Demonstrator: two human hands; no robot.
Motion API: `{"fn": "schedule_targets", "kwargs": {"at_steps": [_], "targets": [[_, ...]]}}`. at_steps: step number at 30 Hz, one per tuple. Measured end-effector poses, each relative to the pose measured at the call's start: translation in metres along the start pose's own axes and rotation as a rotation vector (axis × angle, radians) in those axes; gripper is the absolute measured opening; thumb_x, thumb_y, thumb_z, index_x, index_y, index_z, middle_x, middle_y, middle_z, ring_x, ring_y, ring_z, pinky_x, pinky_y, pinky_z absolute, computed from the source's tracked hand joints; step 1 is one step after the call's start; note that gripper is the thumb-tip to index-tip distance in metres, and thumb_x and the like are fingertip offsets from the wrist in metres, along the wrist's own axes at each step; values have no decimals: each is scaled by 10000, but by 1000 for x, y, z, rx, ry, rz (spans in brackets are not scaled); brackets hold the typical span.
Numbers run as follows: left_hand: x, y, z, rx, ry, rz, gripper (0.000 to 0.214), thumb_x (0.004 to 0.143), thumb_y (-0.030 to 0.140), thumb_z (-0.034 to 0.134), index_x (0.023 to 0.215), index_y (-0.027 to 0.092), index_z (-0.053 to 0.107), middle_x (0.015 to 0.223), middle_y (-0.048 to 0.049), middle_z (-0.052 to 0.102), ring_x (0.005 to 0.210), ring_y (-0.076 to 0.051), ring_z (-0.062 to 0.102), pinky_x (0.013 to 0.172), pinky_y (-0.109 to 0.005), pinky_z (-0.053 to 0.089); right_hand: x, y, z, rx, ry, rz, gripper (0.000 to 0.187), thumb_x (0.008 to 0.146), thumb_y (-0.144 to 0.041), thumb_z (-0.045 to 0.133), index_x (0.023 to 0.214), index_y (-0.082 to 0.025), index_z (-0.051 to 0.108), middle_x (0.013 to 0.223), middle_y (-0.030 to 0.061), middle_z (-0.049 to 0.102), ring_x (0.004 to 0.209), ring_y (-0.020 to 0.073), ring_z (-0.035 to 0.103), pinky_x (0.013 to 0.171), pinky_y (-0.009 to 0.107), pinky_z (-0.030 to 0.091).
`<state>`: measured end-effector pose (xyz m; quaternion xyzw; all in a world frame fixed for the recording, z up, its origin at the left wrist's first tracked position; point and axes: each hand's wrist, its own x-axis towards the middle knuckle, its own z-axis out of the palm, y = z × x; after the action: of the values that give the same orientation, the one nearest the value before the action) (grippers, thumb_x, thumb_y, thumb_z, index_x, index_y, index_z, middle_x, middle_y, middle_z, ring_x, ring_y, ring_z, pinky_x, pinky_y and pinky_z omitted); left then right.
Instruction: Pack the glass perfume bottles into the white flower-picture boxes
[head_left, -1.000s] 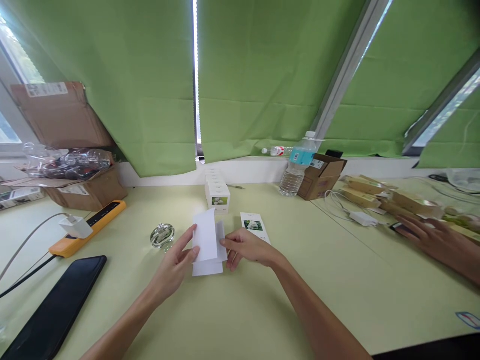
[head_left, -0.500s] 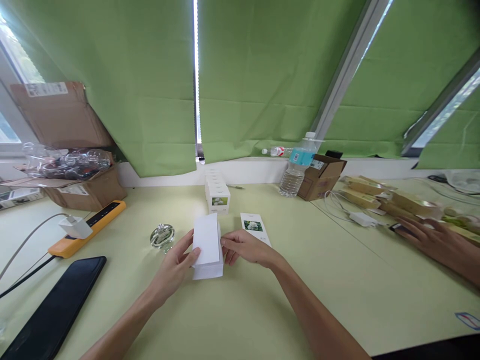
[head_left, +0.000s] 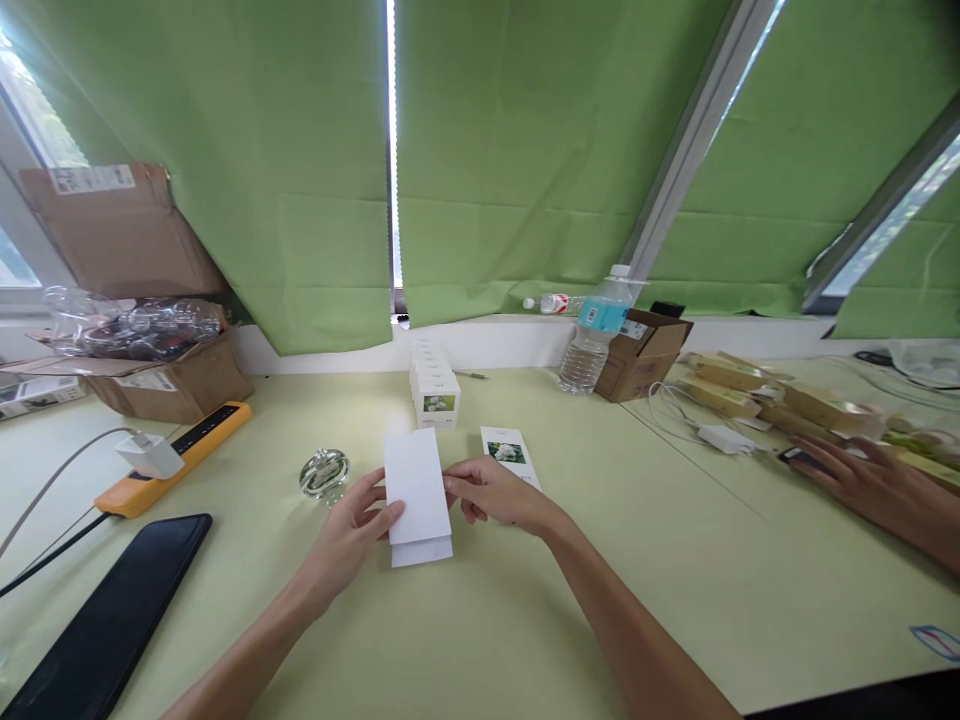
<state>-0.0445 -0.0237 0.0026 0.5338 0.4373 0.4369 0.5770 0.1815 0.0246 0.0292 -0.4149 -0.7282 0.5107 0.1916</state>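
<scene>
A white folded card, blank on the side facing me, is between my hands; a second layer sticks out below its lower edge. My left hand grips its left edge, thumb on top and fingers behind. At the right edge, my right hand pinches the card, its fingertips partly hidden. Just beyond my right hand lies a flat white card with a flower picture. A clear glass object stands left of my left hand. Behind the folded card is a row of small white boxes, the front one with a flower picture.
On the left are a black phone, an orange power strip with a white charger and an open cardboard box. A water bottle and a brown box stand behind. Another person's hand rests at right near yellowish boxes.
The folded card has turned slightly and its upper layer now lies flatter and wider over the lower one. Both hands have barely moved.
</scene>
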Motion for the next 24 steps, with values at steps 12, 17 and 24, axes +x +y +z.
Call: {"fn": "schedule_targets", "kwargs": {"at_steps": [12, 17, 24], "targets": [[-3, 4, 3, -110, 50, -96, 514, 805, 408, 630, 1271, 230, 506, 1173, -88, 648, 1040, -266, 626, 859, -415, 533, 2, 7, -1, -18, -5, -8, 441, 912, -516, 408, 941, -171, 681, 909, 68, 685, 595, 114, 558, 529, 242, 407], [-4, 11, 6, -188, 85, -134, 521, 806, 394, 637, 1270, 203, 497, 1169, -100, 651, 1037, -265, 628, 869, -410, 518, -6, 5, -9, 62, -34, 14, 684, 862, -455, 555, 1447, -247, 269, 1032, 76, 665, 751, 153, 625, 684, 296, 489], [-2, 5, 2, -208, 67, -125, 464, 812, 436, 618, 1226, 242, 538, 1138, -69, 668, 1012, -253, 639, 841, -389, 523, -11, -6, 0, -48, -140, -39, 1260, 632, -336, 809, 1450, -359, -150, 1264, 91, 540, 880, 184, 624, 779, 352, 503]]}}
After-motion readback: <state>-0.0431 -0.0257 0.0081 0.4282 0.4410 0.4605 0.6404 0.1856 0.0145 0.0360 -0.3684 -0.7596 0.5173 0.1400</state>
